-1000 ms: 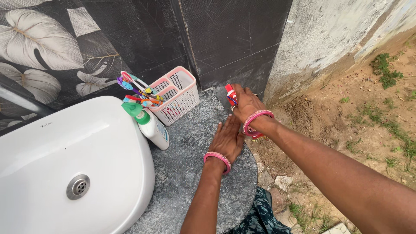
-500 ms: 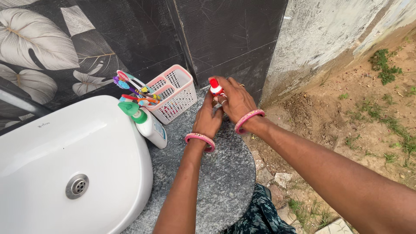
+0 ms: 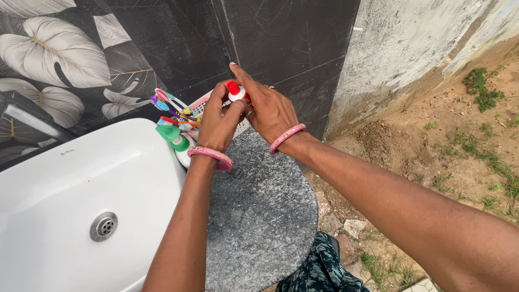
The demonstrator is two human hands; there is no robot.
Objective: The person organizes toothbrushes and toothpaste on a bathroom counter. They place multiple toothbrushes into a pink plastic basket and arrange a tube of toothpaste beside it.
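Observation:
A red-and-white toothpaste tube [image 3: 236, 92] with a red cap is raised above the grey stone counter [image 3: 259, 211]. My right hand [image 3: 267, 108] wraps around the tube's body. My left hand [image 3: 219, 121] pinches the red cap end with thumb and fingers. Both wrists carry pink bangles. Behind my hands stands a pink plastic basket [image 3: 201, 104], mostly hidden. Several coloured toothbrushes [image 3: 173, 111] stick out to its left.
A white basin [image 3: 81, 205] with a metal drain [image 3: 104, 226] fills the lower left. A white bottle with a green cap [image 3: 174, 138] stands at its rim. A dark tiled wall runs behind. Bare soil with grass [image 3: 459, 146] lies to the right.
My right hand lifted the tube off the counter and carried it up and left. My left hand rose from the counter and closed on the cap.

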